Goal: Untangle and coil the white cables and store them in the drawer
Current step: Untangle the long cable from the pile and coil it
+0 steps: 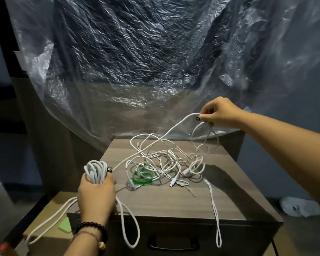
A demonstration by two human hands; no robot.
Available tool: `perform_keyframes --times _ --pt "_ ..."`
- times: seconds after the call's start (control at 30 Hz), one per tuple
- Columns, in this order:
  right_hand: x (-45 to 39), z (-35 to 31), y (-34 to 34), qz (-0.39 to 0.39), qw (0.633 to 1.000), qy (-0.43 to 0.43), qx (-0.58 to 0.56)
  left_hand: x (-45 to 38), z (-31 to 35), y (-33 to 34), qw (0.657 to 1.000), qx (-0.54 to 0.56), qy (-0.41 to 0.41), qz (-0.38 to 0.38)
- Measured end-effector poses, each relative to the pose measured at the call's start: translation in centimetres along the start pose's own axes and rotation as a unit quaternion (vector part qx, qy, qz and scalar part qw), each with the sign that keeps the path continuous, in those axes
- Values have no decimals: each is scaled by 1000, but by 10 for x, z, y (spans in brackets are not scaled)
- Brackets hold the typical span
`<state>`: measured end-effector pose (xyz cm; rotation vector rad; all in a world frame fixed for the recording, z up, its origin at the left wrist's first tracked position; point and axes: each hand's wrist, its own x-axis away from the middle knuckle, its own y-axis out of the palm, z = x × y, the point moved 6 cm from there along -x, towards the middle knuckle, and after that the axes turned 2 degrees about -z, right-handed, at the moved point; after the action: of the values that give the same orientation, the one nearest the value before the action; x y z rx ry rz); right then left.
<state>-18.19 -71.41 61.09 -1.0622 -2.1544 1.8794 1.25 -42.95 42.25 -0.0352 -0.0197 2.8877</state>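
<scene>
Left hand (96, 191) is wrapped around a half-done coil (95, 169) of white cable, loops dangling off the front of the worktop (229, 196). Right hand (218, 112) is up in the air pinching one strand (166, 134) that runs down into the tangled white cables (166, 163) mid-worktop. A green ring (142, 177) sits in the mess. Drawer handle (174, 243) below, closed.

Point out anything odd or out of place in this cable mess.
A green ring lies caught inside the white cable tangle on the cabinet top, the one thing there that isn't a cable. One cable loop dangles over the front edge, past the drawer handle.
</scene>
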Motion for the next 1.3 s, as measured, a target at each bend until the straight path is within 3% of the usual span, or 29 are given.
perform_keyframes --times 0.13,0.23,0.33,0.47,0.63,0.87,0.97,1.07,1.3 --pt "-11 -23 -22 122 988 -88 27 -2 4 0 1000 2 -17 -11" --pt "-15 -49 -33 156 974 -159 46 1 10 3 996 75 -35 -42" --pt "-9 -87 -16 102 961 -251 59 12 24 5 986 144 -27 -80" --pt "23 -134 30 -4 938 -341 60 34 47 11 965 179 50 -185" --pt "48 -166 65 -85 930 -358 -4 45 44 25 959 144 54 -238" --pt "61 -163 75 -138 933 -331 -24 48 52 27 954 90 178 -226" --pt "58 -151 66 -118 947 -296 -37 53 53 31 946 88 189 -248" --pt "52 -132 52 -96 959 -259 -58 54 50 33 948 133 132 -256" --pt "51 -101 22 -4 955 -294 -28 23 34 24 974 152 95 -136"
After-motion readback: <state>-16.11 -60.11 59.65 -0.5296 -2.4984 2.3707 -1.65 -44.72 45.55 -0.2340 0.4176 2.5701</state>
